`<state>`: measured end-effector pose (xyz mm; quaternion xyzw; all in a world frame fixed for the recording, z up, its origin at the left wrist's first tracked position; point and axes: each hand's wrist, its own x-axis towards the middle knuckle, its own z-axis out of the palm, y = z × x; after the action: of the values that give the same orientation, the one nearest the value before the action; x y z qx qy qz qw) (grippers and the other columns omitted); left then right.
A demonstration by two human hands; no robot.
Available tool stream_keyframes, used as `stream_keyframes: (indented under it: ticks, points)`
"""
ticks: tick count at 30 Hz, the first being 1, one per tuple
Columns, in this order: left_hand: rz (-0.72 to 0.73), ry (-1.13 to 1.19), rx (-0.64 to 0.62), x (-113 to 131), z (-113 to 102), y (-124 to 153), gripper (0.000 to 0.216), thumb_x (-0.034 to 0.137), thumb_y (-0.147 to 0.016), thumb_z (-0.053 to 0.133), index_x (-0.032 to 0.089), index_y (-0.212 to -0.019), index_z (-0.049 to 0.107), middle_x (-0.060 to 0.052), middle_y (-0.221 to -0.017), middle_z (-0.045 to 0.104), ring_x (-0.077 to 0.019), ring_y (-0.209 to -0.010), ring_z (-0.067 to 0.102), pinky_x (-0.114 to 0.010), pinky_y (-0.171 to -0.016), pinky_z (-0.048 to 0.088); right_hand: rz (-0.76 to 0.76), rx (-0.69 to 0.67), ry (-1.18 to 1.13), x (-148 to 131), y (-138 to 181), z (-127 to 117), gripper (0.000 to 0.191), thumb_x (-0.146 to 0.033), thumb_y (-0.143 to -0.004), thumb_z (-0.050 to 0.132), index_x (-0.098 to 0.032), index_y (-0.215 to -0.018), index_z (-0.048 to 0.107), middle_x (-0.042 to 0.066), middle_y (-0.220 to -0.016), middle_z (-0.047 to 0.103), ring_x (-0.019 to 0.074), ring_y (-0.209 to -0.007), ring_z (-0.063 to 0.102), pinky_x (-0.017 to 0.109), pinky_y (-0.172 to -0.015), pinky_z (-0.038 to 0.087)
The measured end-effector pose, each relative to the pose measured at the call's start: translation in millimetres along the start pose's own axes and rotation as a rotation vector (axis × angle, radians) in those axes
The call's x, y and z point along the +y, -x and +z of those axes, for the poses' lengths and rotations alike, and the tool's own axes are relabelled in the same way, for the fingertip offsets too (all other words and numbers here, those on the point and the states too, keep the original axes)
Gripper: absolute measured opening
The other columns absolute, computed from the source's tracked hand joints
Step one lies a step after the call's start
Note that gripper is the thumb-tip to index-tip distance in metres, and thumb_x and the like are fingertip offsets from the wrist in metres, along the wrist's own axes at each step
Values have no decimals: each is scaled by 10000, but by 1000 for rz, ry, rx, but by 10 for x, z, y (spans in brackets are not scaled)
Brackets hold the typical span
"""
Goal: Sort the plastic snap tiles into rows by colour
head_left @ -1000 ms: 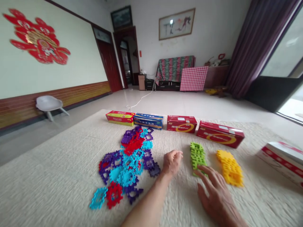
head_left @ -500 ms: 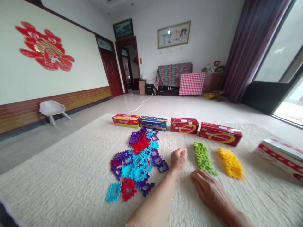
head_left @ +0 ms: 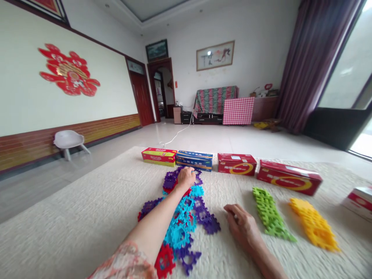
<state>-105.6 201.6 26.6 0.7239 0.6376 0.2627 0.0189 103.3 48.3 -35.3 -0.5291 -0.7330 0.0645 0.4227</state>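
A heap of interlocking plastic tiles [head_left: 186, 217] in cyan, purple and red lies on the cream mat [head_left: 87, 217]. My left hand [head_left: 186, 177] reaches to the heap's far end and rests on purple and red tiles there, fingers curled down over them; what they hold is hidden. My right hand [head_left: 241, 225] lies palm down on the mat, fingers loosely spread and holding nothing, just right of a purple tile [head_left: 211, 223]. A row of green tiles [head_left: 270, 217] and a row of yellow tiles [head_left: 315, 224] lie to the right of it.
Several flat boxes line the mat's far edge: a red-yellow box [head_left: 159, 156], a blue box [head_left: 194, 160], two red boxes [head_left: 236, 164] [head_left: 289, 177]. Another red-white box [head_left: 359, 201] sits at the right. A small white chair [head_left: 68, 140] stands by the left wall.
My left hand has moved from the mat beside the heap forward onto the heap's far end. My right hand has drawn back left from the green tiles. The camera has tilted and shifted.
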Motion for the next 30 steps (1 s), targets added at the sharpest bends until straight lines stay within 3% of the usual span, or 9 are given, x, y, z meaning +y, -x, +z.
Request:
stream_keyframes:
  ticks: [2,6,10,14,20,24,27,30]
  points:
    - [16,-136,-43,-177,63,-185,329,250,-863,442,219,-1107,660,-63,-1124,667,-183,-1073,590,-268,-973,405,-7,9,-5,11,10,-15,207,-237,-863,421,-192,-903,619,58,-832,658,156,-714,640,246,-649,486]
    - [-7,-174,-111,-357,221,-387,350,341,-848,471,185,-1097,661,-116,-1106,663,-242,-1068,590,-336,-950,426,-23,-14,28,1,24,-8,199,-216,-862,431,-198,-919,621,59,-855,661,164,-761,647,247,-679,492]
    - [-11,-189,-161,-403,273,-386,347,389,-837,472,189,-1021,688,-128,-1101,662,-276,-1074,577,-371,-917,437,-15,-45,42,-5,33,5,193,-198,-873,422,-205,-926,608,59,-870,655,170,-774,645,260,-694,492]
    - [56,-182,-225,-403,174,-271,324,394,-815,486,228,-985,706,-80,-1111,672,-260,-1070,574,-331,-895,438,-10,-55,56,-15,35,1,184,-210,-878,425,-207,-923,604,58,-876,653,176,-777,643,272,-698,491]
    - [141,-149,-311,-290,-47,-159,320,363,-808,463,208,-800,743,-60,-844,726,-231,-891,646,-275,-795,453,-19,-78,101,-65,33,-8,209,-231,-892,405,-204,-927,609,58,-874,656,178,-784,641,283,-705,486]
    - [180,-137,-261,-103,-29,-200,362,298,-839,390,196,-900,732,-101,-1006,709,-252,-1004,624,-323,-883,432,-16,-76,98,-70,25,-11,219,-231,-895,395,-201,-918,611,54,-868,657,174,-784,641,282,-706,481]
    - [180,-120,-292,32,69,-205,346,310,-806,457,226,-1051,687,-97,-1158,659,-243,-1071,599,-326,-913,428,-18,-74,89,-51,24,-11,220,-239,-893,398,-201,-914,614,55,-864,657,172,-772,642,278,-696,482]
    - [162,-105,-335,118,104,-185,331,345,-752,538,205,-1002,704,-121,-1116,677,-261,-1015,622,-325,-866,450,-26,-71,90,-29,26,-12,212,-248,-885,410,-203,-903,617,56,-858,659,174,-761,646,274,-676,484]
